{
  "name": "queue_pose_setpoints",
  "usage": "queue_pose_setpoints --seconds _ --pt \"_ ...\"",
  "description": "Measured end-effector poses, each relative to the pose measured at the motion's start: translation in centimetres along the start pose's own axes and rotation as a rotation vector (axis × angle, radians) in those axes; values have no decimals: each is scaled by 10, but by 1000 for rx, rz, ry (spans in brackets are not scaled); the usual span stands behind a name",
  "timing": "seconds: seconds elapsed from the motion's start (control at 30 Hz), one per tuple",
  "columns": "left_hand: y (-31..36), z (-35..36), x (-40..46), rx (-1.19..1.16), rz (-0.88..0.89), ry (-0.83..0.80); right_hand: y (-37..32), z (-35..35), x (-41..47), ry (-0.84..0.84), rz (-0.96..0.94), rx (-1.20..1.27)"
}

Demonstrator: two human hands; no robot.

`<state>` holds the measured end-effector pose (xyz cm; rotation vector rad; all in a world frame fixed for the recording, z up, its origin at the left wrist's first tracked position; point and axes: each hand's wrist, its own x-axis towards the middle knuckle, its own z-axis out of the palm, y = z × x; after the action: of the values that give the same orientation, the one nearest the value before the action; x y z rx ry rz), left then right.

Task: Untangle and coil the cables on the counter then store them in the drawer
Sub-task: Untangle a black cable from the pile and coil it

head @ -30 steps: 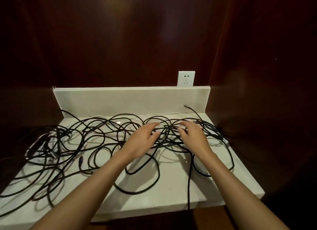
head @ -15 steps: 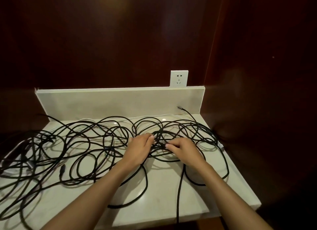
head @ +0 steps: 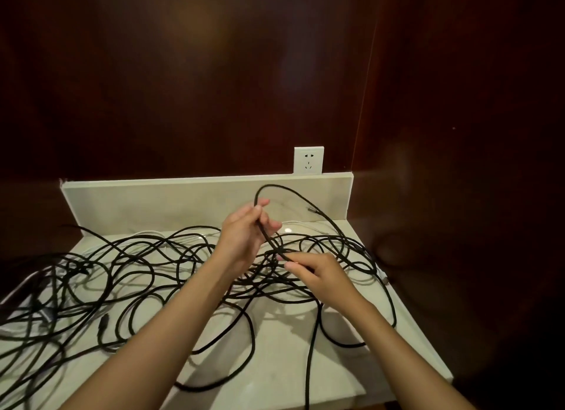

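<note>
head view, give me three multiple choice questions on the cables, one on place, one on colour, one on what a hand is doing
1. Where is the wall socket?
A. just above the right end of the counter's back panel
B. on the counter's front edge
C. on the left wall

2. What colour are most of the cables on the counter?
A. red
B. black
C. yellow

3. What is the left hand doing?
A. lying flat on the counter
B. holding a cable loop raised above the pile
C. pressing the socket

Answers:
1 A, the white socket plate sits on the dark wall right over the panel's right end.
2 B, nearly all strands are black, with a thin white one near the back.
3 B, its fingers curl round a black strand that arcs up in front of the panel, while the right hand pinches a strand lower down.
</note>
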<state>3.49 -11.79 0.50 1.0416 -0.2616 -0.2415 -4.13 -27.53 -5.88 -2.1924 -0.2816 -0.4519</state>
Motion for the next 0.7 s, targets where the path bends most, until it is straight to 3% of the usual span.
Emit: queue_pose_setpoints --seconds 0.17,0.37,0.53,0.6,0.7 --pt "61 -12 3 -171 128 44 -6 -12 -1 43 52 -7" --pt "104 -55 7 14 259 149 -15 -28 9 189 151 59" --pt "110 -72 -1 328 219 170 -41 -26 20 169 125 129" --pt "112 -71 -4 269 205 141 -56 -24 28 239 138 198" --pt "115 -63 -11 30 39 79 -78 -26 49 343 219 360"
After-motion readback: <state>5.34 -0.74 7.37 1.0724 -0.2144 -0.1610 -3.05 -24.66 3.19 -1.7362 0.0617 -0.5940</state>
